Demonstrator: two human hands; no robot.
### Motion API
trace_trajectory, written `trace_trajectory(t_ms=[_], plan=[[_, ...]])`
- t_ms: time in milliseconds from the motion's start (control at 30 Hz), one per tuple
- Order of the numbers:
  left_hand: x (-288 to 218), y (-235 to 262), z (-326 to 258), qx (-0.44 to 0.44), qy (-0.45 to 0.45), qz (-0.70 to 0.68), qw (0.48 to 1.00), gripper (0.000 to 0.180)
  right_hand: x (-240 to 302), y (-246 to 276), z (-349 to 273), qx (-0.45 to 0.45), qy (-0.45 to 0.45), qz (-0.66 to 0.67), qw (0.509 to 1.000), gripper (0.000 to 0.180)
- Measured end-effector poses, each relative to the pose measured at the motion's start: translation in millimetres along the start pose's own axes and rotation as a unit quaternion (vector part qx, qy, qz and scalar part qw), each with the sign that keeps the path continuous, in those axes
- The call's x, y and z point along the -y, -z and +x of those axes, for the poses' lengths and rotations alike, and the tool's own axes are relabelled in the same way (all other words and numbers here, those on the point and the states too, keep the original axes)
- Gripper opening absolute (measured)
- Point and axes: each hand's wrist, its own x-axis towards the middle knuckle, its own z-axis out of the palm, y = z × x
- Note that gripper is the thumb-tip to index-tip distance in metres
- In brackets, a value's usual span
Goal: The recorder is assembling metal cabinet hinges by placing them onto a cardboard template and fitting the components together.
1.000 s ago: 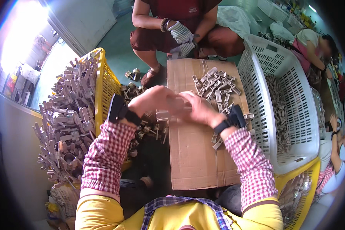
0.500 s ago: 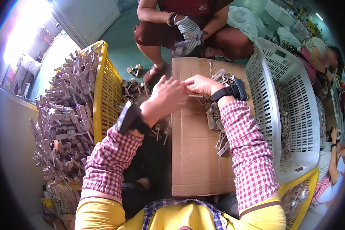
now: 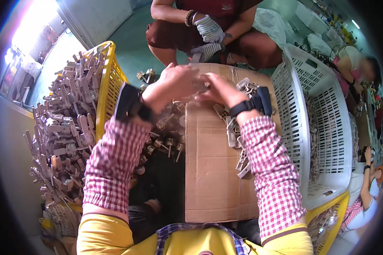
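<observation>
Over the far end of the cardboard sheet [image 3: 221, 182], my left hand [image 3: 174, 83] and my right hand [image 3: 220, 90] are close together with bent fingers. Both close around a small greyish piece between them, too blurred to name. Beside my right wrist, several grey metal clamp-like parts with flat handles [image 3: 242, 163] lie in a row on the cardboard. Below my left forearm, several round metal fittings with bolts [image 3: 170, 144] lie in a loose heap left of the cardboard.
A yellow crate [image 3: 110, 80] heaped with grey handled parts [image 3: 70, 140] stands at the left. White crates [image 3: 291, 123] line the right, with a yellow crate [image 3: 338, 208] nearer me. Across the cardboard crouches a person in striped gloves [image 3: 208, 29]. Other people sit at the far right.
My left hand has shifted left and a little farther away, and my hands have drawn slightly apart. A greyish piece now shows between them. The view has shifted slightly.
</observation>
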Motion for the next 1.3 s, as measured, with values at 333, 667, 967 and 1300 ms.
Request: trace_trajectory(t_ms=[333, 667, 967, 1300], plan=[[10, -29, 12, -0.072, -0.019, 0.125, 0.989, 0.091, 10, -47, 23, -0.140, -0.005, -0.142, 0.980, 0.091], [-27, -46, -116, -0.063, -0.079, 0.009, 0.995, 0.095, 76, -52, -86, 0.029, 0.013, -0.184, 0.982, 0.079], [-78, 17, -167, 0.194, -0.029, -0.133, 0.972, 0.091, 60, -70, -121, 0.238, 0.046, -0.022, 0.970, 0.082], [-90, 3, -194, 0.073, -0.089, -0.058, 0.992, 0.093, 61, -50, -129, 0.189, 0.046, 0.041, 0.980, 0.094]])
